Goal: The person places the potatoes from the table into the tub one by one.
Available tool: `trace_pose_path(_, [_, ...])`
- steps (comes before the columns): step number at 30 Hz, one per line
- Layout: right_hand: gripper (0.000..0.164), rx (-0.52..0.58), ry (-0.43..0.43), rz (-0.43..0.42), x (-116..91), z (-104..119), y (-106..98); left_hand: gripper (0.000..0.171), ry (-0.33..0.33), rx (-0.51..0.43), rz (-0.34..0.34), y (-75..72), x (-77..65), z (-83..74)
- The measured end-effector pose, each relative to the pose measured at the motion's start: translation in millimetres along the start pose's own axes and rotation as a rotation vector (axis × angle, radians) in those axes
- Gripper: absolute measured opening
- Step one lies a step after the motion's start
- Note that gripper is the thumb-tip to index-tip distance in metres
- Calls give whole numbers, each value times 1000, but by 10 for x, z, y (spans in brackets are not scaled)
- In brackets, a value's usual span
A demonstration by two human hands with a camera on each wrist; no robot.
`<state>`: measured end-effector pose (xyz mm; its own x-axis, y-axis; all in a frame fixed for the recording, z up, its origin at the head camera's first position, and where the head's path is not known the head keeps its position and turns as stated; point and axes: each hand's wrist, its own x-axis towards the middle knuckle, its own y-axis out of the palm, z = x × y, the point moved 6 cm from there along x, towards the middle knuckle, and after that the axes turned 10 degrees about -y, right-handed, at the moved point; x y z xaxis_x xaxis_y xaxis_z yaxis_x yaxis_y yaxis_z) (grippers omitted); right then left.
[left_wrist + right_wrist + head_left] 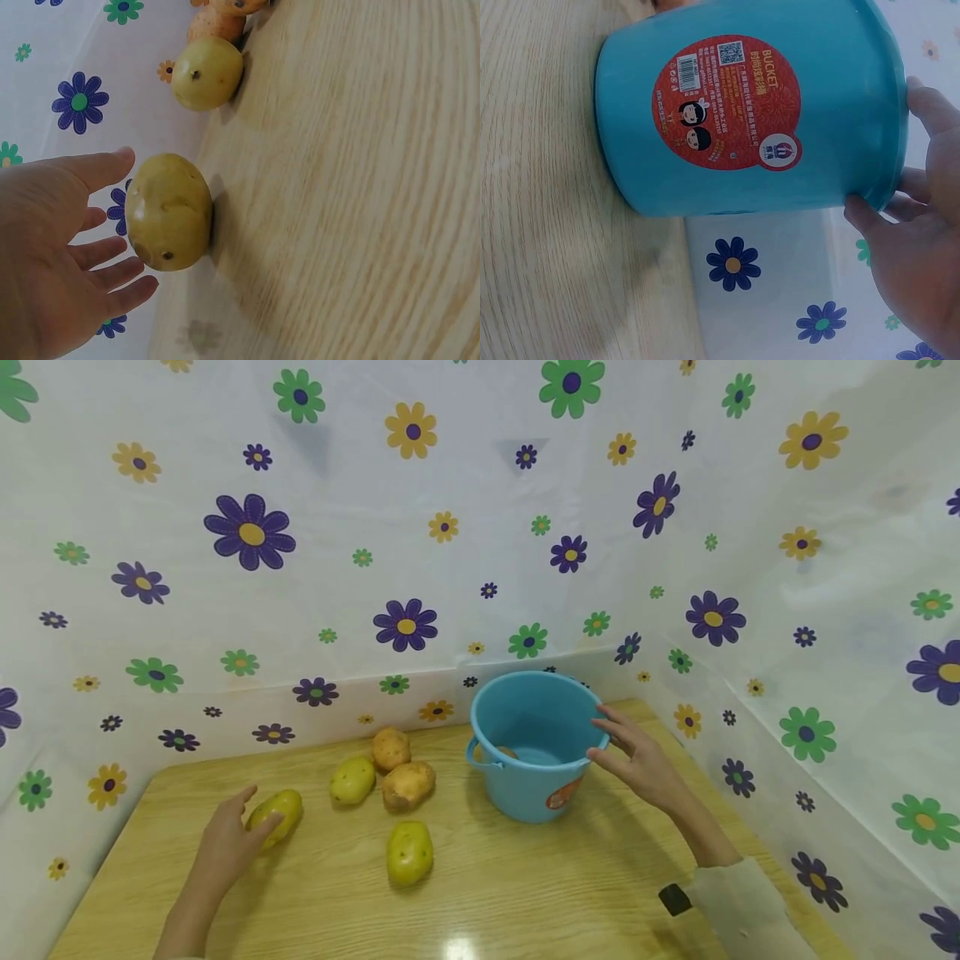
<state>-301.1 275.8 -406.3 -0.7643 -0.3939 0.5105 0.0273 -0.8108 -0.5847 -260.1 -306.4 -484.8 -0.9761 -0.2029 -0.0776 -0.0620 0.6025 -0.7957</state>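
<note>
In the head view my left hand (225, 843) is at the left beside a yellow-green potato (279, 817) on the table. The left wrist view shows its thumb and fingers spread around one end of that potato (169, 212), with a gap visible between. My right hand (643, 762) touches the right side of the rim of a blue bucket (532, 793), fingers spread and fairly straight. In the right wrist view, the thumb and fingertips rest at the bucket's rim, near a red round label (727, 105). A brownish thing (507, 752) shows partly inside the bucket.
Between the left hand and the bucket lie two more yellow-green potatoes (352, 780) and two brown potatoes (408, 786). They stand on a wood-grain table (480, 910). Flower-printed white sheeting (480, 510) rises behind it and at the sides.
</note>
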Motion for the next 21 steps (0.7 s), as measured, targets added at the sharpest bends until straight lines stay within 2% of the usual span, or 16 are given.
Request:
trace_pose_path(8, [54,2,15,8,-13,17,-3,84,-11,28,30,86,65,105])
trace_pose_path(21, [54,1,17,13,-1,44,-10,83,-38,28,76,199,115,151])
